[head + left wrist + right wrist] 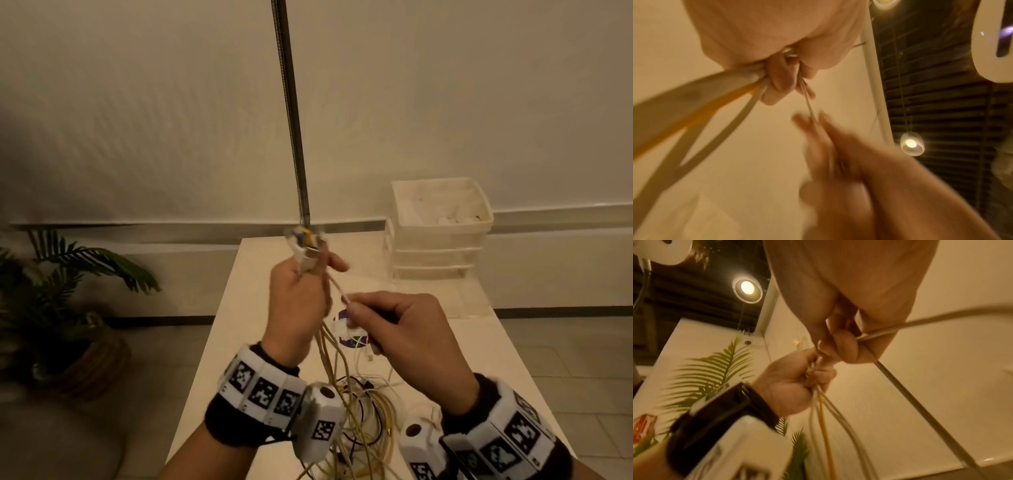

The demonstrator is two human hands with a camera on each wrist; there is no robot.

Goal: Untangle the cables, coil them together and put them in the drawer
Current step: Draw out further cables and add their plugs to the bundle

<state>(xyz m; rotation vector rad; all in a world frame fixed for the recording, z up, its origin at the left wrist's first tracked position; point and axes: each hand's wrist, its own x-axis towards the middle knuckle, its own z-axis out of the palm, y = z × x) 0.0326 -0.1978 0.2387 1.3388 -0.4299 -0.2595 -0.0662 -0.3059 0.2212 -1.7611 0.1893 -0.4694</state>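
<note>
Head view gives me two hands above one table (pixel 479 342). My left hand (pixel 298 301) grips a bundle of cables (pixel 356 404), plug ends up, the rest trailing into a tangle on the table. My right hand (pixel 404 325) pinches one strand. One stack of three drawers (pixel 442 240) stands far right.

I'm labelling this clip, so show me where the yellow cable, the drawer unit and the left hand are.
yellow cable (pixel 823 423): right wrist view, on the strand hanging below the left hand's fist.
drawer unit (pixel 442 236): head view, on the front wall of its top drawer.
left hand (pixel 296 305): head view, on the back of the hand.
</note>
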